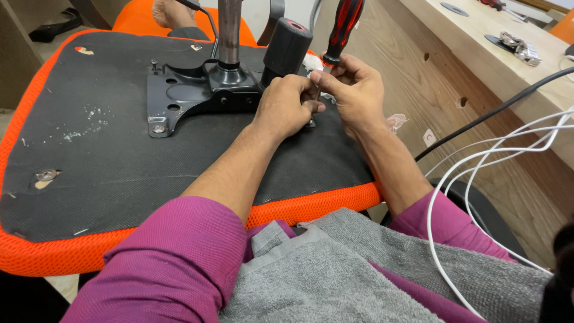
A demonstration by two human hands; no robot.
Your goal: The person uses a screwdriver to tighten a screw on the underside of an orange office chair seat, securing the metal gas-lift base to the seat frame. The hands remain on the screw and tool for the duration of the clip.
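An upturned orange chair seat (72, 251) with a black fabric underside (119, 161) lies before me. A black metal mounting plate (191, 93) with a chrome column (229, 30) is fixed at its middle. My right hand (356, 90) grips the shaft of a red-and-black screwdriver (342, 27), held upright with its tip down by the plate's right end. My left hand (287, 107) is closed beside it, pinching near the tip; the tip and any screw are hidden by my fingers. A black cylindrical knob (287, 45) stands just behind my left hand.
A wooden workbench (478, 54) runs along the right, with metal parts (521, 46) on top. White cables (478, 161) and a black cable (508, 101) hang across its side. A grey towel (335, 275) lies over my lap. A bare foot (170, 12) shows at the top.
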